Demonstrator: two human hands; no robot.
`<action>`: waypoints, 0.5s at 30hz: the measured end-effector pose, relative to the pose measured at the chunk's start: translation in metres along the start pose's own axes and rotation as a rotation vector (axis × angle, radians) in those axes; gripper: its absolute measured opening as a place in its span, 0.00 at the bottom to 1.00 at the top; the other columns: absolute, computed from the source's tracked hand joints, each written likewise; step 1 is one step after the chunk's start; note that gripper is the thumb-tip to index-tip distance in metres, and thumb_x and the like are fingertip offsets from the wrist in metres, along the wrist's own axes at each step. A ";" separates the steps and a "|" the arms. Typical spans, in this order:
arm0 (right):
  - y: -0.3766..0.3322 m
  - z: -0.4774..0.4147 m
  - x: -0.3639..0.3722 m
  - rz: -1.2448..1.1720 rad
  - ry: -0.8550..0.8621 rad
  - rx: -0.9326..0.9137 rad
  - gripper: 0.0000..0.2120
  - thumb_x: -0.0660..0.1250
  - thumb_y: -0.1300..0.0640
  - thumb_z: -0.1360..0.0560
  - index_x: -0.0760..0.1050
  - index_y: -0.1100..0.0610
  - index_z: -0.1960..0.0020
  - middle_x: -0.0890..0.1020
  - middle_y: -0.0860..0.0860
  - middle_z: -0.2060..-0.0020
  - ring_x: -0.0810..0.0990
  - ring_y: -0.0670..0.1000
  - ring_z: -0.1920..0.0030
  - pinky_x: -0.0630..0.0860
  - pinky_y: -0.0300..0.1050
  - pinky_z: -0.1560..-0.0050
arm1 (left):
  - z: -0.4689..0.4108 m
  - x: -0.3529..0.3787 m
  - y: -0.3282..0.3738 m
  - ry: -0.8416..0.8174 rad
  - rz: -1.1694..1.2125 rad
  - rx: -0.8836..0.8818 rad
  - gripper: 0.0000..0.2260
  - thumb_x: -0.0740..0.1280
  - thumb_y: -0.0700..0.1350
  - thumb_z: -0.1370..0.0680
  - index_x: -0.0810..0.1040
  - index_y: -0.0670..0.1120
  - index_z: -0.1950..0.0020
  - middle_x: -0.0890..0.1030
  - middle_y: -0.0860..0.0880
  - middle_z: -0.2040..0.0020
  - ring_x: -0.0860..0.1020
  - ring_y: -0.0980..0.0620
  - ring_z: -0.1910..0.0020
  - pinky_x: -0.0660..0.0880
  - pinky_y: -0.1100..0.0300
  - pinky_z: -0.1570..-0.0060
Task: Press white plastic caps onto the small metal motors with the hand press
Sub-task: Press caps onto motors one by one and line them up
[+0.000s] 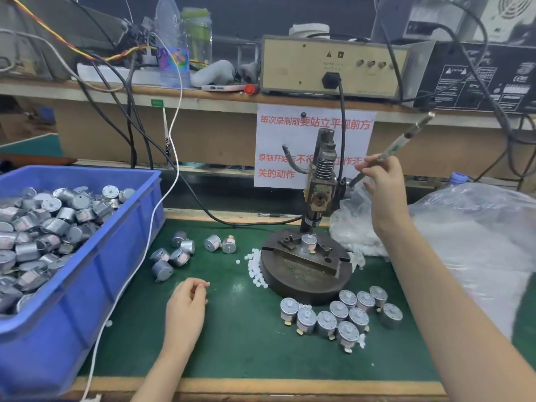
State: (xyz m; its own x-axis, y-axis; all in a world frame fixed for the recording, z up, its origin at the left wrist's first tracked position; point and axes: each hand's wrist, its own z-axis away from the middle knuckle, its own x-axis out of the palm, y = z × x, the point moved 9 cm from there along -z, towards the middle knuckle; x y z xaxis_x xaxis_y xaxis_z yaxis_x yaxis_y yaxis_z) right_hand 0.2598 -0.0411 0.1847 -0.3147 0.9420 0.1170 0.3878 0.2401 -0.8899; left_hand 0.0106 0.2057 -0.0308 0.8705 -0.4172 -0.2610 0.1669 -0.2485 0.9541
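Along the left edge of the tabletop (pixel 246 343) a blue bin (pixel 87 271) of motors is set. At centre the hand press (pixel 320 184) is stood, with a motor (pixel 308 243) seated under its ram. The lever (pixel 406 137) is clasped by the right grip (pixel 383 181). A cap (pixel 207 283) is pinched in the left grip (pixel 188 300), and open tabletop is left between it and the capped motors (pixel 342 317).

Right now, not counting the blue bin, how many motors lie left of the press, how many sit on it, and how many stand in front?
Lying motors, left of the press: 7
Motor on the press: 1
Standing motors, in front: 10
Total: 18
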 end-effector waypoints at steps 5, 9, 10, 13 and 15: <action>0.002 0.022 0.005 0.002 0.096 -0.122 0.11 0.58 0.69 0.25 0.65 0.53 0.52 0.72 0.46 0.58 0.73 0.31 0.64 0.70 0.24 0.59 | 0.001 0.000 0.001 -0.004 -0.015 -0.005 0.11 0.59 0.37 0.23 0.76 0.49 0.60 0.78 0.47 0.58 0.77 0.53 0.62 0.74 0.49 0.51; 0.004 0.021 0.006 -0.003 0.148 -0.122 0.09 0.58 0.68 0.24 0.64 0.56 0.49 0.73 0.50 0.54 0.73 0.35 0.59 0.70 0.25 0.57 | 0.001 0.000 0.001 0.004 -0.039 0.013 0.12 0.59 0.36 0.23 0.76 0.49 0.61 0.77 0.47 0.59 0.77 0.54 0.63 0.75 0.48 0.51; 0.003 0.022 0.005 0.012 0.144 -0.132 0.10 0.57 0.68 0.24 0.64 0.55 0.49 0.73 0.51 0.52 0.73 0.38 0.56 0.71 0.27 0.53 | 0.001 0.000 0.001 0.004 -0.039 0.013 0.12 0.59 0.36 0.23 0.76 0.49 0.61 0.77 0.47 0.59 0.77 0.54 0.63 0.75 0.48 0.51; 0.001 0.023 0.006 0.068 0.126 -0.169 0.10 0.57 0.69 0.25 0.64 0.56 0.48 0.72 0.54 0.50 0.73 0.45 0.50 0.71 0.33 0.46 | 0.000 0.000 0.002 0.007 -0.046 0.014 0.12 0.59 0.36 0.23 0.76 0.49 0.61 0.78 0.47 0.60 0.77 0.52 0.62 0.75 0.47 0.51; -0.001 0.021 0.007 0.098 0.129 -0.177 0.09 0.58 0.68 0.24 0.64 0.56 0.48 0.73 0.53 0.50 0.73 0.46 0.50 0.72 0.37 0.43 | -0.001 0.000 0.002 0.006 -0.052 0.013 0.12 0.59 0.36 0.23 0.76 0.49 0.61 0.78 0.47 0.60 0.77 0.51 0.61 0.75 0.47 0.50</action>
State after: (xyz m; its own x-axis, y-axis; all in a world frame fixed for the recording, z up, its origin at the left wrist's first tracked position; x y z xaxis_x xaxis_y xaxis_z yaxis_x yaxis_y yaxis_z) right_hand 0.2390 -0.0396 0.1771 -0.1587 0.9823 0.0994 0.5603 0.1725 -0.8101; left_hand 0.0113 0.2056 -0.0291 0.8637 -0.3978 -0.3093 0.2062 -0.2811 0.9373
